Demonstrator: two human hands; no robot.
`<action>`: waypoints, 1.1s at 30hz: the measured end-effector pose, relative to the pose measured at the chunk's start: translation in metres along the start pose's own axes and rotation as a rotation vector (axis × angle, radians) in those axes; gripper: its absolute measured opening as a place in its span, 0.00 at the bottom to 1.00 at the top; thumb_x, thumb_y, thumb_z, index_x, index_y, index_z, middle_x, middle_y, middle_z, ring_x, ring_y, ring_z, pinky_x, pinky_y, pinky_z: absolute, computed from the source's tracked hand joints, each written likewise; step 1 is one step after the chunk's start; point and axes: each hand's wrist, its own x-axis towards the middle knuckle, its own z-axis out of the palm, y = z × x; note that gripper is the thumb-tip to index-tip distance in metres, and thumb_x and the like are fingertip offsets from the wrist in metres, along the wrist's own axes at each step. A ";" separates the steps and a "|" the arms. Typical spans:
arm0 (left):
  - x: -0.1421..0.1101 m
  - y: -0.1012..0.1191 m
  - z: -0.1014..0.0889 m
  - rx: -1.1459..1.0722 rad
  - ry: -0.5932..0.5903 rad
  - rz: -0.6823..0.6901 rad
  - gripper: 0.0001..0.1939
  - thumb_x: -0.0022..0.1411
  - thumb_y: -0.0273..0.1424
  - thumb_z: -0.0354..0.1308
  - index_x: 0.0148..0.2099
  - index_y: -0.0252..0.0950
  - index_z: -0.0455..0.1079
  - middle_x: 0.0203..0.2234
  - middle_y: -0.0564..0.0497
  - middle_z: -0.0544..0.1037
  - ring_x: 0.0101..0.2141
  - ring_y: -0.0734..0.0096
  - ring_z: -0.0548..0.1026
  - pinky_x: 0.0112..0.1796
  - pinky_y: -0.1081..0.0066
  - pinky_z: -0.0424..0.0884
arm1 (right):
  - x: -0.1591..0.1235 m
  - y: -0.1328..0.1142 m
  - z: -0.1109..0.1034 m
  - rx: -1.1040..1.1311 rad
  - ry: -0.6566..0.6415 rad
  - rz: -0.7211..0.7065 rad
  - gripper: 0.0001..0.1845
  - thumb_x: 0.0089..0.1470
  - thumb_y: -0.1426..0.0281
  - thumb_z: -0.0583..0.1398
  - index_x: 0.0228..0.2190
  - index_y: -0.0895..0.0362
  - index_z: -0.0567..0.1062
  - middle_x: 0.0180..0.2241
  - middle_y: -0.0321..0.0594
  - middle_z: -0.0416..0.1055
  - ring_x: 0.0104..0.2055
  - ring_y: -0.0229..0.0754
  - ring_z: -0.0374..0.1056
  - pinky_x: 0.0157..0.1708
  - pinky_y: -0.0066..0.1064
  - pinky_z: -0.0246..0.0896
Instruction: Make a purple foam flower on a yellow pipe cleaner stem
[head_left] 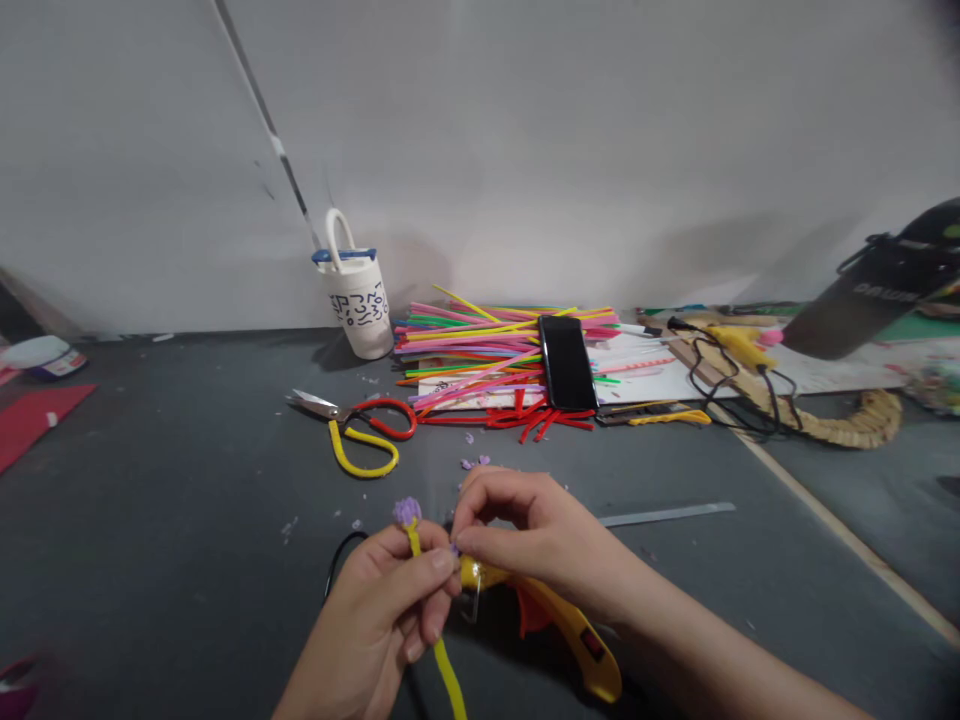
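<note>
My left hand (390, 600) is closed around a yellow pipe-cleaner stem, its fingertips pinched. The stem carries a purple fuzzy flower head (407, 512) at its top, and its lower end hangs below my fingers. My right hand (517, 520) meets the left fingertips, thumb and index finger pinching a small purple bit (454, 549), mostly hidden. Beneath the right hand and wrist lies a yellow glue gun (574, 625) with an orange trigger, its nozzle end close to the left fingers. Purple scraps (475, 462) are scattered just beyond my hands.
Scissors (352, 420) with red and yellow handles lie beyond my left hand. Behind are colourful pipe cleaners (472, 345), a phone (568, 365) and a white tumbler (360, 305). A clear glue stick (667, 514), another yellow glue gun (739, 347) and a dark bottle (862, 290) are rightward.
</note>
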 end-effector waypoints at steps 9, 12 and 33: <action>0.001 0.009 -0.003 0.249 0.001 0.139 0.11 0.57 0.35 0.59 0.34 0.31 0.73 0.20 0.51 0.75 0.20 0.78 0.67 0.23 0.78 0.63 | -0.001 -0.004 -0.010 0.109 0.093 -0.009 0.05 0.44 0.71 0.61 0.21 0.57 0.70 0.23 0.32 0.63 0.27 0.35 0.58 0.27 0.27 0.52; 0.003 0.010 -0.006 0.390 0.005 0.210 0.11 0.58 0.35 0.57 0.40 0.33 0.69 0.20 0.52 0.76 0.15 0.80 0.64 0.18 0.78 0.58 | -0.003 -0.008 -0.012 0.036 0.125 -0.067 0.05 0.45 0.74 0.61 0.20 0.57 0.70 0.24 0.31 0.64 0.28 0.35 0.59 0.29 0.27 0.53; -0.009 0.007 0.003 0.000 -0.050 -0.069 0.07 0.56 0.30 0.58 0.26 0.34 0.67 0.11 0.53 0.72 0.08 0.81 0.65 0.10 0.84 0.53 | -0.009 -0.011 0.000 -0.244 0.149 -0.296 0.09 0.49 0.81 0.61 0.23 0.56 0.73 0.25 0.32 0.65 0.29 0.34 0.63 0.29 0.25 0.59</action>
